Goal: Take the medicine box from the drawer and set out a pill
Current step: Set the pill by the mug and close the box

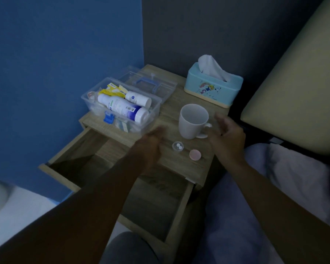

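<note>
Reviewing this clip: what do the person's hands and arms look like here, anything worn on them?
Both forearms are bare, with no sleeves in view. The left hand and right hand wear no gloves; no watch, bracelet or ring can be made out, though the light is dim and the hands are slightly blurred.

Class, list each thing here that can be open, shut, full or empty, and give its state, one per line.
Drawer: pulled open, looks empty.
Medicine box: lid open, full of bottles and packets.
Mug: upright, looks empty.
Small clear cup: uncapped, two white pills inside.
Pink cap: off, beside the cup.
Tissue box: tissue sticking out.
</note>
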